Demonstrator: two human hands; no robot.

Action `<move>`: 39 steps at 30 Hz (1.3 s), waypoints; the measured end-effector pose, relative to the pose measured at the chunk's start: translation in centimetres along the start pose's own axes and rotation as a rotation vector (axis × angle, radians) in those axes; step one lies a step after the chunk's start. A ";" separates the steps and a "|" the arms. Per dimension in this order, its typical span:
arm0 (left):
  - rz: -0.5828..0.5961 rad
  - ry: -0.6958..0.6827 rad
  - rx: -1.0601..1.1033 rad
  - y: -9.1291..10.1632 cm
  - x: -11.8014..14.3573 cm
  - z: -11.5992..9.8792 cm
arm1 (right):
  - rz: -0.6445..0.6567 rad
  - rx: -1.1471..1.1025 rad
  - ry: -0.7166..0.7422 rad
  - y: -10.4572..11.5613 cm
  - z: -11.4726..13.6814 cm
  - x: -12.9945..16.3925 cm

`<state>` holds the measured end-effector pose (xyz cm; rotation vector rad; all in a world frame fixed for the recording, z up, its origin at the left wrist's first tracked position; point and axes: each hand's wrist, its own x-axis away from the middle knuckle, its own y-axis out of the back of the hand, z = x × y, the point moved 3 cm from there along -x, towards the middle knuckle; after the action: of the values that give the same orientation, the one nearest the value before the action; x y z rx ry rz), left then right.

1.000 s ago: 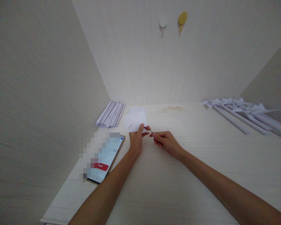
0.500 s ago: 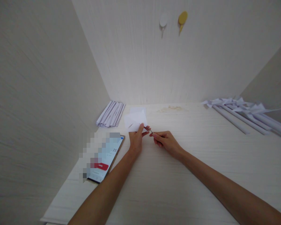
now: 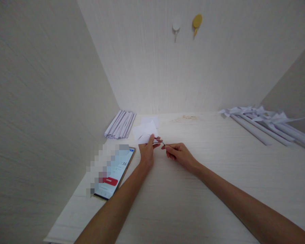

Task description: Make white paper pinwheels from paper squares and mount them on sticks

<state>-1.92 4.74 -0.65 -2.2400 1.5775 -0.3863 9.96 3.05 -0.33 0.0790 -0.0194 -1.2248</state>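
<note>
Both hands met over the middle of the desk (image 3: 183, 203). The left hand (image 3: 146, 153) pinched a folded white paper piece (image 3: 145, 133) at its near corner, thumb over fingers, holding it just above the surface. The right hand (image 3: 179, 155) was closed in a fingertip pinch on a thin pin (image 3: 163, 143), its tip aimed at that held corner. By the look of it, the pin was being set to the paper; pushing it through would call for a steady grip and a straight push. Rolled paper sticks (image 3: 120, 123) lay to the left, a phone (image 3: 115, 171) near the left forearm, finished paper pinwheels (image 3: 264, 122) far right. Two hooks (image 3: 186, 23) hung on the pale back wall (image 3: 218, 67).
</note>
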 end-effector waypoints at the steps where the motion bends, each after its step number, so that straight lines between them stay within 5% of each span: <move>1: -0.011 -0.008 -0.001 0.0 0.0 -0.1 | 0.007 -0.010 0.012 0.0 0.1 0.0; 7: -0.013 -0.033 -0.021 0.0 0.1 -0.3 | -0.070 -0.154 0.038 0.1 -0.1 0.1; 18: 0.191 0.008 -0.139 -1.1 1.4 0.7 | -0.198 -0.140 0.047 0.3 -0.6 0.0; 29: 0.056 0.013 -0.006 0.2 -0.1 0.1 | -0.373 -0.188 0.037 1.0 -1.0 0.0; 39: 0.273 0.100 -0.176 -0.8 0.6 1.0 | -0.500 -0.582 0.092 2.1 -0.9 -0.2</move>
<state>-0.64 4.57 -1.15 -2.1148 2.0094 -0.2956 11.88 4.02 -1.06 -0.3890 0.4591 -1.6791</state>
